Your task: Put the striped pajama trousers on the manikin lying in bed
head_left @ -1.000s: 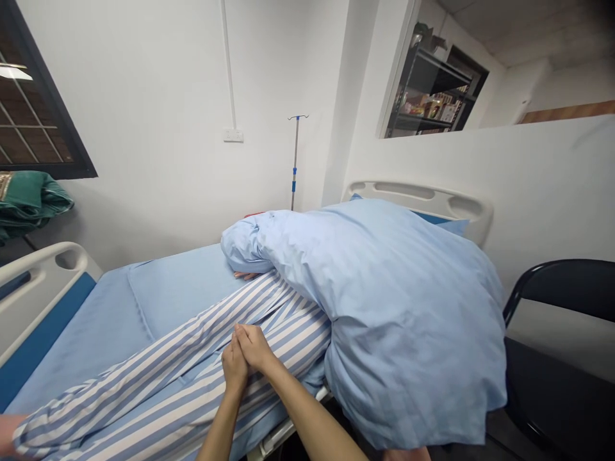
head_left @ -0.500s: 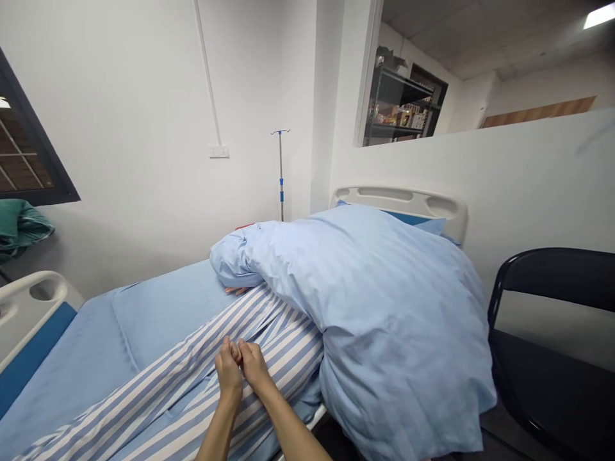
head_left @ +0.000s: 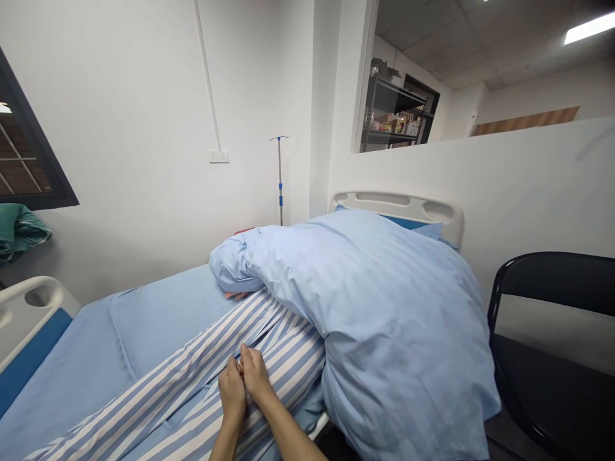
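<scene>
My left hand (head_left: 232,392) and my right hand (head_left: 255,376) are pressed side by side, fingers held together, with nothing in them. Both rest on the upper leg of a person in blue-and-white striped trousers (head_left: 187,384) who lies on a hospital bed. A light blue duvet (head_left: 384,307) is bunched over that person's upper body and hides it. The lying person's own hand (head_left: 235,296) peeks out from under the duvet's edge onto the blue sheet (head_left: 158,314).
The bed's white headboard (head_left: 398,206) stands against a partition wall, and its footboard (head_left: 29,307) is at the left. A black chair (head_left: 552,358) stands at the right. An IV pole (head_left: 279,179) rises behind the bed. A green cloth (head_left: 19,227) hangs under the window.
My hands went from flat palms together to loose fists and back to pressed together, staying on the striped leg. The view has swung a little to the right and up.
</scene>
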{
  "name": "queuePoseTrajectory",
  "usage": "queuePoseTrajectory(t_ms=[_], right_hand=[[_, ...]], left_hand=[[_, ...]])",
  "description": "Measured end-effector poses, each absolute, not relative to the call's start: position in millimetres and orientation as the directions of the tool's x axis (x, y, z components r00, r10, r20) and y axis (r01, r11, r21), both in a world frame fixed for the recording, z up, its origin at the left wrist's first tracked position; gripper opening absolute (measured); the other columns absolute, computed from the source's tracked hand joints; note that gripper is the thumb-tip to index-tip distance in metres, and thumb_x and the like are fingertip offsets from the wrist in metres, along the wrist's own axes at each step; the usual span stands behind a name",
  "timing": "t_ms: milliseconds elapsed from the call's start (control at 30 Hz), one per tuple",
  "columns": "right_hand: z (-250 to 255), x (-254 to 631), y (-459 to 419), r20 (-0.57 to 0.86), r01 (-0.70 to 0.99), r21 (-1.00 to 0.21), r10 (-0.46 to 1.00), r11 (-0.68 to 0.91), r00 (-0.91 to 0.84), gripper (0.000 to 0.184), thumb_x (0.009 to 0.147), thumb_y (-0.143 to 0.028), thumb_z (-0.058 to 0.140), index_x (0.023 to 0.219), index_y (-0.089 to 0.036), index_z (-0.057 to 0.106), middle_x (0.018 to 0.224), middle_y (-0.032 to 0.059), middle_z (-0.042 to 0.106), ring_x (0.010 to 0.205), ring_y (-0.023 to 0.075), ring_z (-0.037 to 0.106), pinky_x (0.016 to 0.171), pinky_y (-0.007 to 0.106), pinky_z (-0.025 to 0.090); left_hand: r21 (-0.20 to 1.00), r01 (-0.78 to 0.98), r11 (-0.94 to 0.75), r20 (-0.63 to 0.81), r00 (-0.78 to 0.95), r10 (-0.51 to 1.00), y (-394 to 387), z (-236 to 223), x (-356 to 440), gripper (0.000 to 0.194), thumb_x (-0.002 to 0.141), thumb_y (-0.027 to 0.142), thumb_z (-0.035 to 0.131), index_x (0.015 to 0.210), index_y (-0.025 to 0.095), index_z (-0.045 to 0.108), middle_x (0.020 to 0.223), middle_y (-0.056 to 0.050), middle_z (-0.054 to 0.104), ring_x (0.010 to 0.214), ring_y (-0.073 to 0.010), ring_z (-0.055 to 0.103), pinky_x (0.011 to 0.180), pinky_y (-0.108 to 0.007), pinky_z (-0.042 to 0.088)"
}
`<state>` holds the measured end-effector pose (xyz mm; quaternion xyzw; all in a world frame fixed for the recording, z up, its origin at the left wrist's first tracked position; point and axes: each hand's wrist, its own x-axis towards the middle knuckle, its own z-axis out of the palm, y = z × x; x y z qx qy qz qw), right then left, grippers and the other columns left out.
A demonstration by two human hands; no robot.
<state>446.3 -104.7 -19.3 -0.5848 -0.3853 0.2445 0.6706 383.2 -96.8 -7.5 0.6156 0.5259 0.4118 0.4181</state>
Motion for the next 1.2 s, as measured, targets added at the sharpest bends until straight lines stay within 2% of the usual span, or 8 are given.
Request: queuePoseTrajectory(t_ms=[200, 300, 367, 600, 767, 900, 1033, 1200], right_hand=[[1, 446, -107, 0.254, 0.208, -0.964, 0.79, 0.163, 0.558, 0.047, 0.086, -0.048, 0.033, 0.049, -0.02, 0.032, 0.046, -0.0038, 0.032, 0.046, 0.0097, 0.031, 0.047, 0.024, 0.027], [18, 443, -110, 0.296, 0.25, -0.95, 0.806, 0.19, 0.512, 0.046, 0.087, -0.046, 0.032, 0.05, -0.02, 0.03, 0.047, -0.0044, 0.03, 0.047, 0.0089, 0.03, 0.047, 0.023, 0.025], [23, 442, -111, 0.312, 0.281, -0.941, 0.812, 0.19, 0.494, 0.046, 0.088, -0.045, 0.031, 0.051, -0.019, 0.031, 0.048, -0.0045, 0.03, 0.048, 0.0087, 0.03, 0.047, 0.023, 0.024], [-9, 443, -116, 0.345, 0.378, -0.913, 0.79, 0.155, 0.507, 0.046, 0.091, -0.041, 0.031, 0.053, -0.017, 0.042, 0.05, -0.0028, 0.041, 0.049, 0.0094, 0.038, 0.051, 0.023, 0.027], [-14, 445, -116, 0.334, 0.33, -0.929, 0.757, 0.165, 0.561, 0.045, 0.09, -0.042, 0.033, 0.054, -0.019, 0.043, 0.05, -0.0021, 0.042, 0.05, 0.0109, 0.039, 0.05, 0.023, 0.028], [-13, 449, -115, 0.295, 0.234, -0.954, 0.719, 0.187, 0.63, 0.047, 0.09, -0.047, 0.028, 0.055, -0.019, 0.043, 0.053, -0.0007, 0.045, 0.052, 0.0125, 0.042, 0.053, 0.024, 0.032], [-12, 452, -116, 0.282, 0.173, -0.959, 0.723, 0.223, 0.631, 0.047, 0.09, -0.047, 0.027, 0.057, -0.019, 0.043, 0.056, 0.0004, 0.048, 0.056, 0.0128, 0.043, 0.056, 0.024, 0.034], [-9, 452, -119, 0.254, 0.172, -0.967, 0.724, 0.186, 0.641, 0.043, 0.089, -0.044, 0.033, 0.053, -0.02, 0.036, 0.049, -0.003, 0.038, 0.049, 0.011, 0.036, 0.05, 0.023, 0.029]], left_hand=[[0.929, 0.348, -0.127, 0.072, 0.166, 0.983, -97, -1, 382, 0.044, 0.083, 0.041, 0.025, 0.047, 0.023, 0.042, 0.052, -0.006, 0.058, 0.057, -0.0212, 0.055, 0.058, -0.031, 0.038], [0.946, 0.299, -0.123, 0.057, 0.221, 0.974, -95, -1, 380, 0.044, 0.083, 0.044, 0.028, 0.061, 0.021, 0.057, 0.067, -0.01, 0.066, 0.069, -0.0242, 0.061, 0.063, -0.032, 0.042], [0.959, 0.258, -0.118, 0.055, 0.241, 0.969, -94, -3, 379, 0.044, 0.083, 0.045, 0.029, 0.069, 0.019, 0.061, 0.071, -0.01, 0.067, 0.072, -0.0243, 0.061, 0.065, -0.032, 0.043], [0.955, 0.284, -0.089, 0.035, 0.19, 0.981, -87, -14, 379, 0.044, 0.083, 0.044, 0.027, 0.051, 0.021, 0.047, 0.052, -0.004, 0.056, 0.055, -0.0176, 0.051, 0.057, -0.028, 0.038], [0.959, 0.281, -0.041, 0.01, 0.11, 0.994, -88, -7, 386, 0.039, 0.082, 0.039, 0.031, 0.048, 0.021, 0.037, 0.046, 0.001, 0.045, 0.049, -0.0133, 0.041, 0.052, -0.026, 0.032], [0.994, 0.103, -0.02, 0.008, 0.113, 0.994, -91, 15, 401, 0.04, 0.082, 0.039, 0.034, 0.046, 0.021, 0.027, 0.042, 0.005, 0.031, 0.044, -0.0103, 0.033, 0.05, -0.025, 0.031], [0.996, -0.076, -0.043, 0.05, 0.098, 0.994, -94, 26, 412, 0.041, 0.082, 0.04, 0.035, 0.047, 0.022, 0.024, 0.043, 0.006, 0.028, 0.043, -0.0094, 0.031, 0.05, -0.024, 0.033], [0.99, 0.138, 0.012, -0.019, 0.049, 0.999, -98, 5, 407, 0.041, 0.083, 0.038, 0.032, 0.045, 0.022, 0.029, 0.04, 0.004, 0.035, 0.044, -0.0113, 0.036, 0.051, -0.025, 0.031]])
